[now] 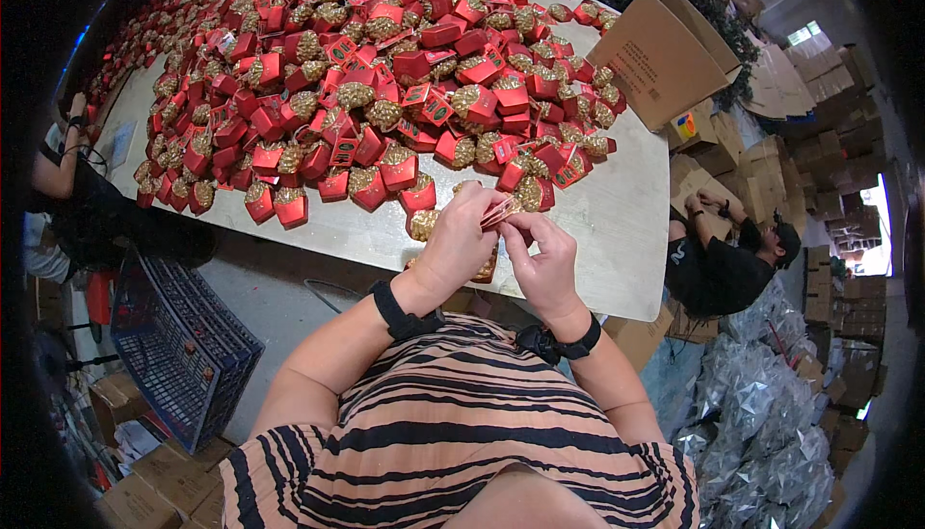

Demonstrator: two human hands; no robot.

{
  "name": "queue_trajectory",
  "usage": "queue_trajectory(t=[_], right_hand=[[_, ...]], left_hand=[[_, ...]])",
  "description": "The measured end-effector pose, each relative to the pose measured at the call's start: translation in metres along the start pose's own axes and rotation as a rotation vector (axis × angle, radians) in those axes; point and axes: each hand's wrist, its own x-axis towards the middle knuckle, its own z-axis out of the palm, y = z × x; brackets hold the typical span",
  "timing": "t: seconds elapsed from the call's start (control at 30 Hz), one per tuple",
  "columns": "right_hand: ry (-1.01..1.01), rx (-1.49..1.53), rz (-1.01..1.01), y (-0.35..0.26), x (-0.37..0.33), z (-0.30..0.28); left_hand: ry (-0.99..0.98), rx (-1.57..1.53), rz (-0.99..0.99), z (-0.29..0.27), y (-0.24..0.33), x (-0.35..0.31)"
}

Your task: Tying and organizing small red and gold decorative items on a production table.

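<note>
My left hand (457,245) is closed around a small bunch of red paper tags (498,212), held just above the near edge of the table. Against the tags' edge, the thumb and fingers of my right hand (541,257) are pinched together; what lies between them is too small to make out. Beneath my hands part of a gold ornament (486,269) shows, mostly covered. Just beyond them lies a red ornament with a gold, beaded-looking top (418,196), one of a large heap of such ornaments (318,76), some with red tags attached.
The pale table (617,230) carries the heap and an open cardboard box (665,52) at the far right. A blue plastic crate (183,346) stands at lower left. One person (737,259) sits at the right among cartons; another person's arm (63,168) reaches in at left. Silvery wrapped decorations (761,413) fill the lower right.
</note>
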Motion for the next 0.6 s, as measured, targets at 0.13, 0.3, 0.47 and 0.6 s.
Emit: queue_trajectory(t=[0.13, 0.3, 0.47, 0.6], right_hand=[[0.006, 0.014, -0.027, -0.001, -0.001, -0.001], [-0.020, -0.007, -0.004, 0.002, -0.003, -0.002], [-0.022, -0.038, -0.003, 0.003, -0.004, -0.004], [-0.049, 0.025, 0.040, -0.007, 0.000, -0.006]], left_hand=[[0.011, -0.027, -0.005, 0.001, 0.000, -0.001], [0.019, 0.013, 0.035, 0.001, 0.001, 0.000], [0.023, 0.043, 0.062, 0.001, 0.005, 0.000], [0.017, 0.040, 0.056, 0.002, 0.001, -0.001]])
